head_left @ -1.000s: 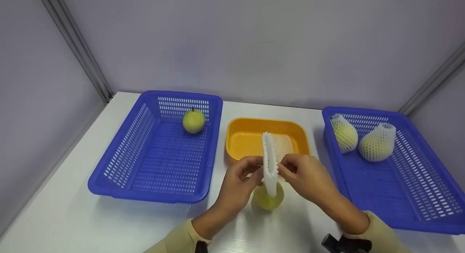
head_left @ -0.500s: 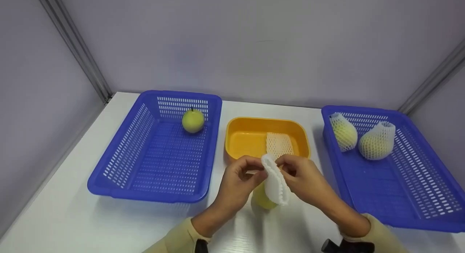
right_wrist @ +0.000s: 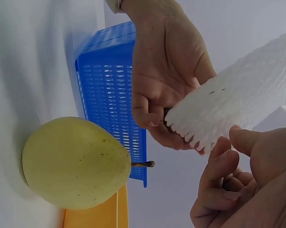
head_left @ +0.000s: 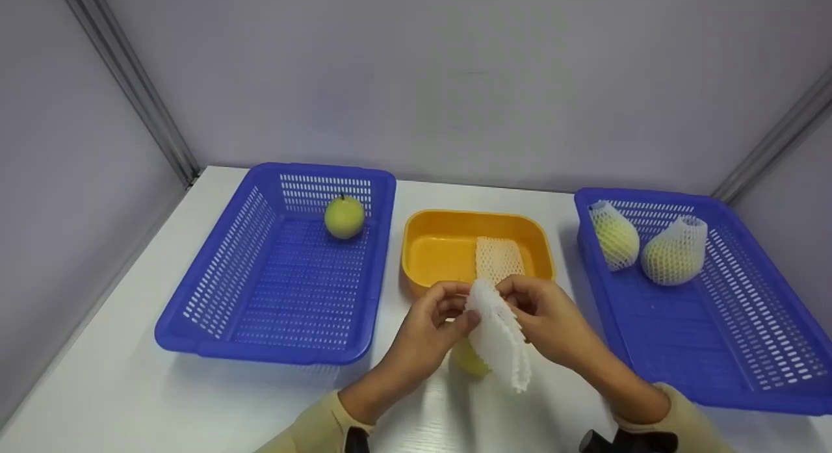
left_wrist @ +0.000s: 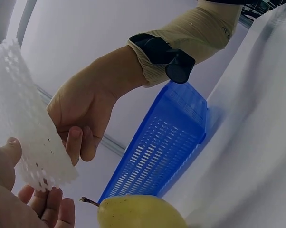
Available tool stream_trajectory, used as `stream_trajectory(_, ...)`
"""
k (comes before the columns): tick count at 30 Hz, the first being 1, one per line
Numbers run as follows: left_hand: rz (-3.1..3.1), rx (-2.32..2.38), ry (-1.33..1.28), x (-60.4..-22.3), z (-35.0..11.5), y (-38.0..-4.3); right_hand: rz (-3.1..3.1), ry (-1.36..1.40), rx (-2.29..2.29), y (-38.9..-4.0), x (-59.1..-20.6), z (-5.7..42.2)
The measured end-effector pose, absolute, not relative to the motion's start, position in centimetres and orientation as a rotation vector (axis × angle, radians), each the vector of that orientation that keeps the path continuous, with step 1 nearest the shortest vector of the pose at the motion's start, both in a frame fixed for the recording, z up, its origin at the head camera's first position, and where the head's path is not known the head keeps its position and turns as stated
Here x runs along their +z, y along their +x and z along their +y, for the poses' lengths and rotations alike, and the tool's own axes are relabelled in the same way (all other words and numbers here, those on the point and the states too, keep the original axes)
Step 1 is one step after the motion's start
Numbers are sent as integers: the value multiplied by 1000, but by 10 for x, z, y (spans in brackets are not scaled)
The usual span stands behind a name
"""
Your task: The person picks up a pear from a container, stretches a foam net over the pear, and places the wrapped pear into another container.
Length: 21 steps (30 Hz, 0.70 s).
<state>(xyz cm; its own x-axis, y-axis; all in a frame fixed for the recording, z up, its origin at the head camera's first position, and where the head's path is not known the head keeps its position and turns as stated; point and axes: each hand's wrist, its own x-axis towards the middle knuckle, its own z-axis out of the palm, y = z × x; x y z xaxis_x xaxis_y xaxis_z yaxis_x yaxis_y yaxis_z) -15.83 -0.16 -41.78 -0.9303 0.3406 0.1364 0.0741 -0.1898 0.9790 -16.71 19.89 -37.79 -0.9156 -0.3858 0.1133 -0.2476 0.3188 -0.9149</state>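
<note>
A white foam fruit net [head_left: 499,342], flattened and slanting, is held between my two hands in the head view. My left hand [head_left: 422,333] pinches it with the thumb on its near face. On the other side my right hand [head_left: 552,320] has thumb and fingertips at the net's edge, fingers curled. Beneath, a yellow-green pear [right_wrist: 76,163] stands upright on the white table, stem up. The net partly hides this pear in the head view. In the left wrist view, the pear's top [left_wrist: 139,212] shows below the hands, apart from the net [left_wrist: 29,118].
Behind the hands is an orange tub [head_left: 435,258] with another foam net [head_left: 499,258] inside. A blue basket [head_left: 273,352] on the left holds one bare pear [head_left: 344,217]. The right blue basket [head_left: 676,349] contains two net-covered pears [head_left: 674,251]. Walls enclose the table's back and sides.
The foam net has tipped from nearly edge-on to slanting, its near end swinging down and right, covering more of the pear. Both hands stay almost in place.
</note>
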Motion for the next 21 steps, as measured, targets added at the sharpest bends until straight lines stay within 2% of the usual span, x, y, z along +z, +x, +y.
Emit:
stream_trajectory(6, 1788, 2358, 420, -419, -5, -161, 2424, -538, -1726, -168, -379, 203)
stream_trajectory(13, 1788, 2415, 331, -420, -6, -165, 2117, -281, -1980, -166, -385, 208)
stream_trajectory(21, 1926, 2384, 269, -433, -5, -169, 2094, -128, -1995, -161, -409, 213)
